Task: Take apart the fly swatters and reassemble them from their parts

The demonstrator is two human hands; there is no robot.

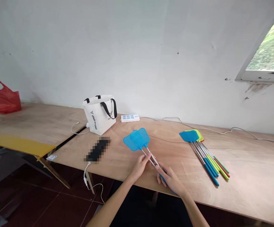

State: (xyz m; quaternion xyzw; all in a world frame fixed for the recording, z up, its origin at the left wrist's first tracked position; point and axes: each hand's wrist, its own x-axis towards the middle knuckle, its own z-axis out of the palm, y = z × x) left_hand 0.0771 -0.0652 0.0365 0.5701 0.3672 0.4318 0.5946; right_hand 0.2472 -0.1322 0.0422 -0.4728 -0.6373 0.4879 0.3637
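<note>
Two blue fly swatters (pixel 136 140) are held over the front of the table, their mesh heads overlapping and pointing away from me. My left hand (pixel 142 163) pinches the metal shafts just below the heads. Farther down, my right hand (pixel 168 178) is wrapped round the blue handles, which it mostly hides. To the right lies a fanned pile of fly swatters (pixel 199 149) with blue, yellow-green, red and green handles; a blue head is on top. Neither hand touches that pile.
A white tote bag (pixel 101 116) and a white power strip (pixel 130 118) stand near the wall. A blurred dark object (pixel 98 150) with a white cable lies left on the wooden table (pixel 250 164). A red plastic bag (pixel 3 99) sits far left. A grey cord (pixel 205 128) runs along the back.
</note>
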